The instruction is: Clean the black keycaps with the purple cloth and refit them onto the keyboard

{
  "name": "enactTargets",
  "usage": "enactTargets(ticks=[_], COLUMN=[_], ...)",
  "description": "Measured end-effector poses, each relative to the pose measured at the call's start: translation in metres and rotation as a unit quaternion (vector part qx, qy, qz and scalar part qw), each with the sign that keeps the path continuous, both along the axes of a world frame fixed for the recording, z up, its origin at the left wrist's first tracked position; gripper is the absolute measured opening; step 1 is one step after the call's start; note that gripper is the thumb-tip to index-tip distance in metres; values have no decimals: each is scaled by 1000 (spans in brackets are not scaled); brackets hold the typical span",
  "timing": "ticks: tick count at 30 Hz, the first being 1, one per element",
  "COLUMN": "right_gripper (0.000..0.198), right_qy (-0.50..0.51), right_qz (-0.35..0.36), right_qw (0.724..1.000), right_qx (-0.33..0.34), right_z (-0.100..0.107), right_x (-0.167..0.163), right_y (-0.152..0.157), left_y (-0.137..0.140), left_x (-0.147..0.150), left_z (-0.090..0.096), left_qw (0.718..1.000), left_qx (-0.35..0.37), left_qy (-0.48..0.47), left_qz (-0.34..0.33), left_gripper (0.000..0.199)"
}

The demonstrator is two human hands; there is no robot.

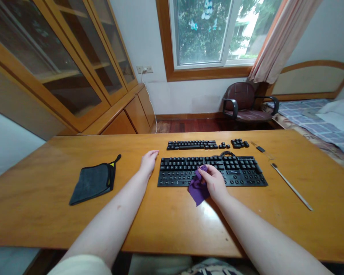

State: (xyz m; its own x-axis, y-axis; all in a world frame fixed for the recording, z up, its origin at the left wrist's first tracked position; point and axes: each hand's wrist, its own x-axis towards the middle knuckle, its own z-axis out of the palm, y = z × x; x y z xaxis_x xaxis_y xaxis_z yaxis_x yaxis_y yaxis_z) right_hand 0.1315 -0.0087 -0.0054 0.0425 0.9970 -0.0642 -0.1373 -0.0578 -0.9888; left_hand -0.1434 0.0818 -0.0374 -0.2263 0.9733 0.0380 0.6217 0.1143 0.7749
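Note:
A black keyboard point(172, 177) lies in the middle of the wooden desk, its lower rows stripped of keycaps. Over its centre, my right hand point(216, 183) pinches a bunched purple cloth point(198, 191), whose loose end hangs past the keyboard's front edge. My left hand point(149, 162) rests on the desk just left of the keyboard, fingers stretched forward and holding nothing. Behind the keyboard, loose black keycaps point(192, 145) stand in rows, with smaller groups of keycaps point(239, 143) further right. A coiled cable point(227, 154) sits at the keyboard's back edge.
A folded dark grey cloth point(93, 179) lies on the desk point(46, 214) at left. To the right are a thin long-handled brush point(292, 187) and a small wire tool with a black grip point(260, 149). Beyond the desk stand a chair point(243, 99), a bed and a glass-door cabinet.

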Motion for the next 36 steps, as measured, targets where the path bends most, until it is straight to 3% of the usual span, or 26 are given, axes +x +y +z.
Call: enactTargets(ticks=[7, 15, 28, 36], right_gripper=[27, 20, 21, 21], right_qy=[11, 8, 6, 3], right_qz=[2, 3, 1, 2], right_qw=[1000, 1000, 1000, 1000], right_qx=[-7, -15, -28, -22], right_z=[2, 3, 2, 1], right_x=[0, -2, -1, -1], right_y=[0, -1, 1, 1], left_y=[69, 104, 114, 118], left_x=[1, 9, 5, 1], left_z=[13, 15, 12, 5], left_qw=[999, 989, 975, 976], left_qx=[29, 31, 41, 49], left_qy=[-6, 88, 139, 108], left_qz=[-36, -113, -171, -183], left_gripper=[42, 24, 32, 29])
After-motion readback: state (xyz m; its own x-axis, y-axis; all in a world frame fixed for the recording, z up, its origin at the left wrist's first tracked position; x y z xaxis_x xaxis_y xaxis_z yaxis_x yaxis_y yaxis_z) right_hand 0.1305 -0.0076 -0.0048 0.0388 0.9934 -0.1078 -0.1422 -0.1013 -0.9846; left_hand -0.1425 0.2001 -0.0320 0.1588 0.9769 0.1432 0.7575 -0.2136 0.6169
